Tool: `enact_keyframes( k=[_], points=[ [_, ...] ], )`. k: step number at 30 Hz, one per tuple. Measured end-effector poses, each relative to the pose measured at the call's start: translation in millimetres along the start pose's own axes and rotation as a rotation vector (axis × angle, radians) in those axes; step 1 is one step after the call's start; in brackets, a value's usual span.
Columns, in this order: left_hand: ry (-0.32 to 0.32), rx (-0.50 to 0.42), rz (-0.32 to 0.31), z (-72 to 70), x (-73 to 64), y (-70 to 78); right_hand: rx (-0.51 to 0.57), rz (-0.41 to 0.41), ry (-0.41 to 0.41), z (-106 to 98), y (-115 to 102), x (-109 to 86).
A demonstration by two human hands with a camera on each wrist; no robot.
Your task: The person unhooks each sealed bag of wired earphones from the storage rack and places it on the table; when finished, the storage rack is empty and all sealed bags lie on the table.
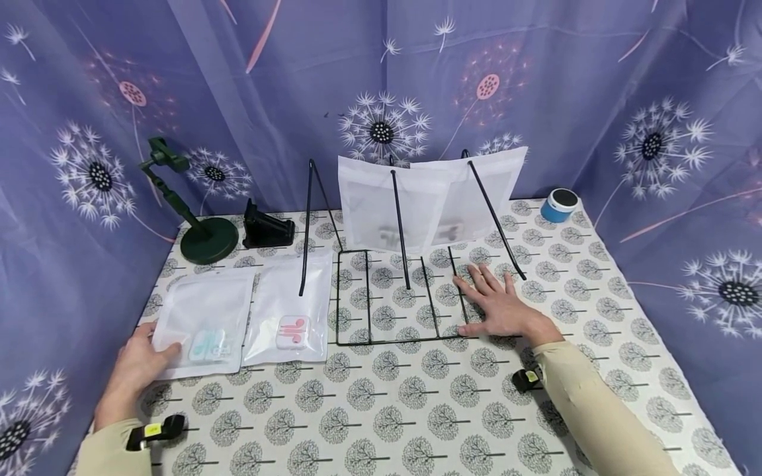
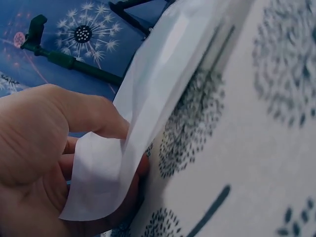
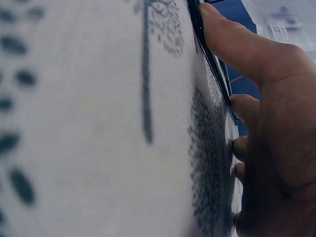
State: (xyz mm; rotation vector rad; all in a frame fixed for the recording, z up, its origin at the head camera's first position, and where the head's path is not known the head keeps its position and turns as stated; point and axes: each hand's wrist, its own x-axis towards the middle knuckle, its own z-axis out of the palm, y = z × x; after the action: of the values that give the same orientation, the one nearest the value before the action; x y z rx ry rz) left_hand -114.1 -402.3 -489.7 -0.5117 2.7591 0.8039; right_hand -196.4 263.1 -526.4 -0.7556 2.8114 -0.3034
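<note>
My left hand point(image 1: 135, 362) pinches the lower left edge of a white pouch point(image 1: 208, 297) holding a light-blue earphone case; in the left wrist view, thumb and fingers bend the pouch's edge point(image 2: 98, 182). Beside it lies a second pouch point(image 1: 286, 291) with pink earphones. My right hand point(image 1: 500, 307) rests spread over the right part of a black wire rack point(image 1: 393, 342), its thumb at the front wire in the right wrist view. Two more pouches point(image 1: 387, 198) point(image 1: 488, 192) stand on the rack behind its slanted prongs, their contents only faintly visible.
A dark green stand point(image 1: 208, 241) and a black holder point(image 1: 268, 228) stand at the back left. A small blue speaker point(image 1: 558, 206) sits at the back right. A flowered curtain point(image 1: 297, 79) encloses the table, covered by a tree-patterned cloth point(image 1: 369, 423).
</note>
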Motion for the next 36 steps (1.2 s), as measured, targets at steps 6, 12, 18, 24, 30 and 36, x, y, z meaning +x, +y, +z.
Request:
enact_keyframes(
  k=[6, 12, 18, 24, 30, 36],
  points=[
    [0.026, 0.070, 0.017, -0.7, -4.0, 0.6, 0.007, -0.006, 0.011, 0.5, 0.2, 0.4],
    [0.123, 0.080, 0.077, 4.3, -10.4, -4.4, 0.010, -0.008, 0.014, 0.8, 0.5, -0.4],
    [0.236, 0.065, 0.154, 8.3, -15.0, -4.6, 0.008, -0.005, 0.009, 0.4, 0.4, -0.9],
    [0.279, 0.050, 0.250, 7.6, -18.3, 2.3, 0.003, -0.007, 0.020, 1.7, 1.2, -1.5],
    [0.306, 0.004, 0.358, 7.3, -18.4, 13.1, 0.000, -0.004, 0.011, 1.2, 1.1, -1.1],
    [0.295, -0.040, 0.459, 8.9, -14.7, 25.3, 0.007, -0.003, -0.004, 0.1, 0.6, 0.1]
  ],
)
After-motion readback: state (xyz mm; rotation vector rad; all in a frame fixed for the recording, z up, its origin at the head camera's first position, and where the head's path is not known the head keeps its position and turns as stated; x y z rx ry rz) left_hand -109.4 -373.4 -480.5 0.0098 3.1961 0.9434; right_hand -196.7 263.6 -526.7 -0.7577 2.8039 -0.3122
